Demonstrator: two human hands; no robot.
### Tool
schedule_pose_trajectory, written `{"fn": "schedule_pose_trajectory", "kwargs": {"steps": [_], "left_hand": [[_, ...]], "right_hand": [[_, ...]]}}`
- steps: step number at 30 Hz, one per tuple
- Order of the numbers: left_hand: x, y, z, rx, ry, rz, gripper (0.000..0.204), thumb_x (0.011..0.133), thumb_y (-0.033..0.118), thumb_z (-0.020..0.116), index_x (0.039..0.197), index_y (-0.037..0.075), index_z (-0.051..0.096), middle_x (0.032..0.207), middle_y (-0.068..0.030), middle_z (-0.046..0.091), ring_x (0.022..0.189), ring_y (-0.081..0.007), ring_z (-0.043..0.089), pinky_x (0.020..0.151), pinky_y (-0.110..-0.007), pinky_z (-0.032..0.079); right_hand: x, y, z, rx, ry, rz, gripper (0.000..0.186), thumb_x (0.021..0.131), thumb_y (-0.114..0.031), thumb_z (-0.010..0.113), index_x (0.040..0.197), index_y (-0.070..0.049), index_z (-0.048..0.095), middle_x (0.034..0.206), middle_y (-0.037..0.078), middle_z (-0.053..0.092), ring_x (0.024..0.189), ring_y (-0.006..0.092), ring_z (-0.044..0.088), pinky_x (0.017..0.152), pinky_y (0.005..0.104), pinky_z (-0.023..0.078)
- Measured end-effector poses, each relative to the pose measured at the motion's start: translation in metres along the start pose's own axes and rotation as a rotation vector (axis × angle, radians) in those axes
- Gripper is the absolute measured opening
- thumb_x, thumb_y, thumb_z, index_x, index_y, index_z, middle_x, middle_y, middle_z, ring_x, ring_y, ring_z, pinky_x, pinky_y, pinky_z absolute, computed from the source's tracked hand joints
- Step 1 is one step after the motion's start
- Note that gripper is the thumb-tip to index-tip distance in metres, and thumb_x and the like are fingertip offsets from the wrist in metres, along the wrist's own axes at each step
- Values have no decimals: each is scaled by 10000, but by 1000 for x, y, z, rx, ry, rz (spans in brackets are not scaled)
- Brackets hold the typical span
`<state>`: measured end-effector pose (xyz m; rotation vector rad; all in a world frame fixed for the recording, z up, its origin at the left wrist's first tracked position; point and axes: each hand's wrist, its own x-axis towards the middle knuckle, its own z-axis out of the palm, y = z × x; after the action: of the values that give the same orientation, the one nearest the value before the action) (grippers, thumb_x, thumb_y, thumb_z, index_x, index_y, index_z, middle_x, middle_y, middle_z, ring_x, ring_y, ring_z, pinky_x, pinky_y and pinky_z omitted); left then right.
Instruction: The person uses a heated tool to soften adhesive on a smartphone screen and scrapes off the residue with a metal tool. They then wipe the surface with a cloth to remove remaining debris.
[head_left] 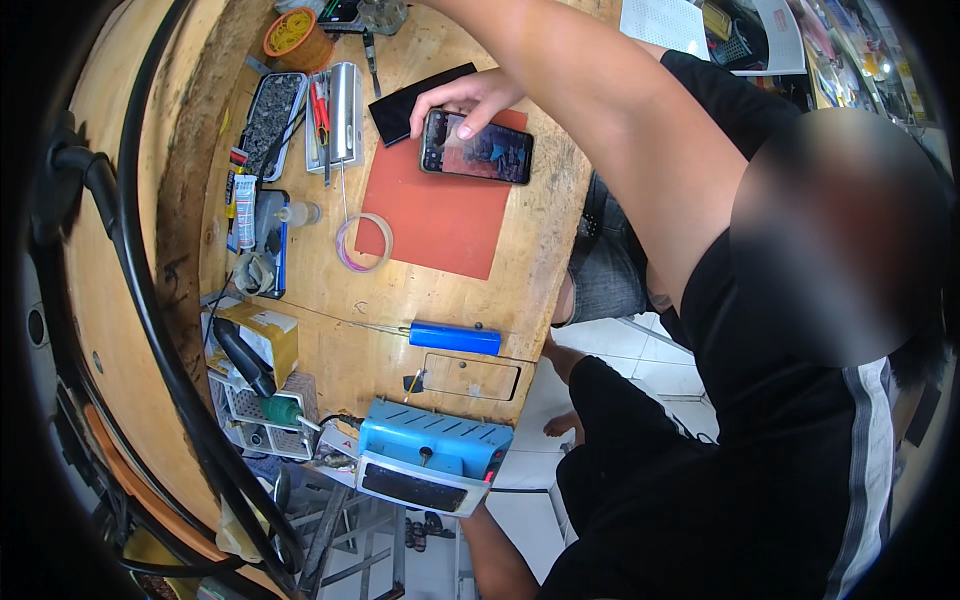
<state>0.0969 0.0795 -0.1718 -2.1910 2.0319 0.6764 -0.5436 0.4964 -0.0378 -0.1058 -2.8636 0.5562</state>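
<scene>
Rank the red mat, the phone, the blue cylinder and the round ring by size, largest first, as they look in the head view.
1. Red mat, partly covered.
2. Phone, possibly raised nearer the camera.
3. Blue cylinder and round ring: too close in apparent size to rank.

I have my clearest passage over the lower half of the red mat [430, 230] and along the wooden tabletop [540, 230] to its right and just below. Farther below the mat, a blue cylinder [455, 338] interrupts that lane, then a blue vented machine [430, 440] blocks it. A hand [480, 95] with a smartphone [490, 158] fills the mat's upper part; a bare arm [590, 90] bars my way in from its upper right. The tape roll [389, 246] obstructs the mat's lower-left corner, a silver tool holder [348, 110] its upper left.
</scene>
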Motion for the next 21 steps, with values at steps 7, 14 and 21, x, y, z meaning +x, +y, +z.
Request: {"fn": "schedule_pose_trajectory", "kwargs": {"steps": [7, 14, 21], "left_hand": [[9, -19, -5, 22, 20, -38, 336, 999, 277, 560, 1177, 1, 633, 1193, -264, 729, 1062, -423, 736, 896, -507, 610], [33, -46, -23, 261, 48, -127, 329, 1008, 268, 537, 1172, 0, 636, 1194, -265, 730, 1065, -427, 734, 901, -510, 605], [20, -29, -45, 335, -27, -143, 391, 1048, 260, 412, 1192, -4, 662, 1222, -262, 725, 1113, -431, 715, 944, -509, 580]], "right_hand": [[-24, 14, 22, 147, -127, -153, 256, 844, -206, 728, 1040, -43, 748, 1157, 173, 717, 1124, 324, 677, 964, 459, 504], [-148, 44, 8, 1017, -1206, -421, 531, 810, -273, 776, 1275, -42, 667, 1385, 116, 636, 1347, 255, 557, 1157, 389, 380], [-339, -131, -49, 621, 243, -373, 151, 876, -39, 771, 1008, 12, 718, 950, 152, 689, 894, 322, 667, 815, 388, 538]]}}
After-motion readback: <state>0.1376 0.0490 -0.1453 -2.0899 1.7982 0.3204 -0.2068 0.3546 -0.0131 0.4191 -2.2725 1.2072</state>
